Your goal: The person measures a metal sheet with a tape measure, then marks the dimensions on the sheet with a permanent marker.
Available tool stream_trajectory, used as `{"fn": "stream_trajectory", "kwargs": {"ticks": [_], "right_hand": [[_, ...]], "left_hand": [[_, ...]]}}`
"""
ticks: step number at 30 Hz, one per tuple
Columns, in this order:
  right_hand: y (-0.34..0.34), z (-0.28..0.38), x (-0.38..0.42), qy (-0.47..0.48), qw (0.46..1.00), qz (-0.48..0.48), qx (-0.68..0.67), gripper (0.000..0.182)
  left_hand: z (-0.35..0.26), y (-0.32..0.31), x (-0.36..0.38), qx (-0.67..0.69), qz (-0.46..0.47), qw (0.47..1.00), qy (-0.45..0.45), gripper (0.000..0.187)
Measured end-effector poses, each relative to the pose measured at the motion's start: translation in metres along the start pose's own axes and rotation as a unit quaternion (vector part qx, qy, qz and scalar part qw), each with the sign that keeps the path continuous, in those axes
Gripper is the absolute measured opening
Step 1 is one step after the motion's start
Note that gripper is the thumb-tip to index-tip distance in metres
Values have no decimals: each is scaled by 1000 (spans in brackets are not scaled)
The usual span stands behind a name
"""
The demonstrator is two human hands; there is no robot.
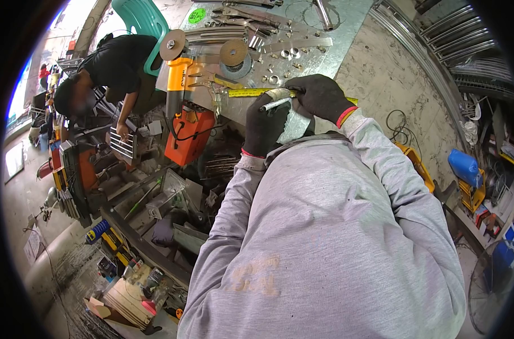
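- A yellow tape measure (251, 92) lies stretched across the metal-topped bench (347, 22), its near end under the right hand (320, 97)
- The right hand's gloved fingers (302, 90) are pressed together on the tape
- The left hand (264, 125), also gloved, has its fingers clamped on a silver marker (275, 104), tip just below the tape
- An orange power tool (187, 133) sits to the left, washers (285, 54) beyond
- Another person (113, 70) bends over work at far left
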State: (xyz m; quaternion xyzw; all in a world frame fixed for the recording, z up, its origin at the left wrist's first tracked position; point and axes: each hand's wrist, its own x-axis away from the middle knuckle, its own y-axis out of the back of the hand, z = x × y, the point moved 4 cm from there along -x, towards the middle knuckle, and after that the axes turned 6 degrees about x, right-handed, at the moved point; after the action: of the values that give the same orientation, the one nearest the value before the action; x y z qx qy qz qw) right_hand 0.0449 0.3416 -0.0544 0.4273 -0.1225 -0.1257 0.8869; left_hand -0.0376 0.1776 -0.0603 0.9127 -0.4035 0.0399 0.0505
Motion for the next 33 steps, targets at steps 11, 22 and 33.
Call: {"fn": "stream_trajectory", "kwargs": {"ticks": [11, 22, 33], "right_hand": [[-2, -1, -1, -3, 1000, -2, -3, 29], [-6, -7, -2, -12, 1000, -10, -14, 33], [-10, -9, 6, -40, 992, 12, -115, 42]], "left_hand": [[5, 1, -1, -11, -1, 1000, 9, 23], [-4, 4, 3, 36, -44, 996, 75, 22], [-42, 56, 22, 83, -179, 979, -43, 28]]}}
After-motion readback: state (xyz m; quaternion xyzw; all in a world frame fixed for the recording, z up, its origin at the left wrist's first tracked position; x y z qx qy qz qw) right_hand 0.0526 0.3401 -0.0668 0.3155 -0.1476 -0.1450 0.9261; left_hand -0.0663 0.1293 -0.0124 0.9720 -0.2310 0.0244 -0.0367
